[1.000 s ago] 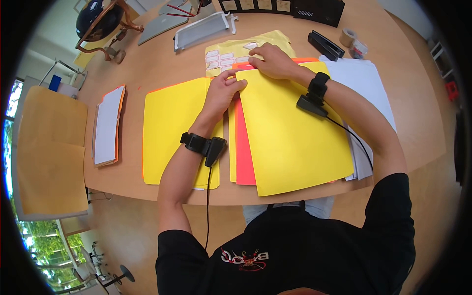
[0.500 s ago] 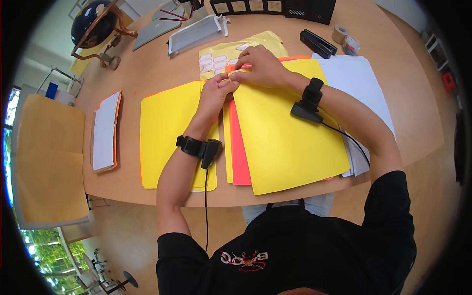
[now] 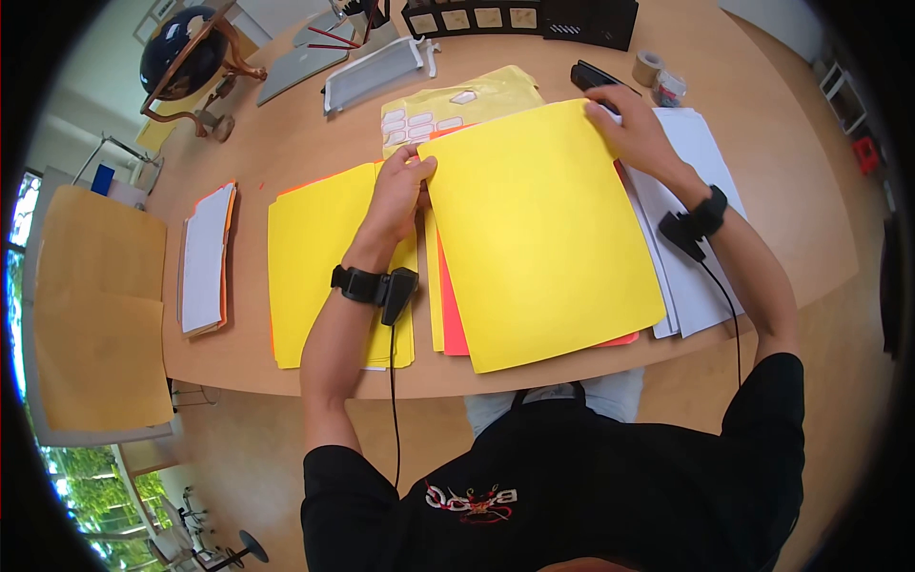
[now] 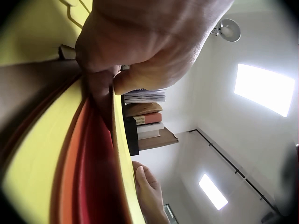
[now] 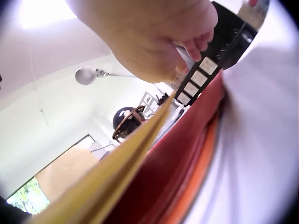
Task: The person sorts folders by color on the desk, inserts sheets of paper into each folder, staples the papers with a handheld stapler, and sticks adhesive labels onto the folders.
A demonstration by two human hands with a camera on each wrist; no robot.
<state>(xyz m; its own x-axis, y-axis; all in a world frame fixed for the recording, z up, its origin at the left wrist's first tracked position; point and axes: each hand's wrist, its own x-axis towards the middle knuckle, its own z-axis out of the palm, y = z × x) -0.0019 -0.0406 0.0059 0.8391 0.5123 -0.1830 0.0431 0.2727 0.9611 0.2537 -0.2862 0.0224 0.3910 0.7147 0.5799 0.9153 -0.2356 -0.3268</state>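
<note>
A large yellow folder [image 3: 548,248] slants over a stack of coloured folders, held by both hands at its far corners. My left hand [image 3: 396,191] pinches the far left corner, with the thumb on the near face and fingers behind. At the far right corner my right hand [image 3: 640,133] grips the edge, thumb in front. Below, a red folder [image 3: 452,329] and a yellow one [image 3: 437,305] show along the left side. In the left wrist view, the held folder's edge stands apart from the orange folder [image 4: 74,154] and red layers beneath.
A second yellow stack [image 3: 324,257] lies left, white papers [image 3: 710,238] right. Behind are a yellow envelope with labels [image 3: 410,129], a black stapler [image 3: 586,76], a tape roll [image 3: 647,67] and a mesh tray [image 3: 376,76]. A white-and-orange stack [image 3: 208,257] is far left.
My right hand first came to the left hand at the yellow folder's far left corner, then moved right to its far right corner. The folder's far right part has risen toward me.
</note>
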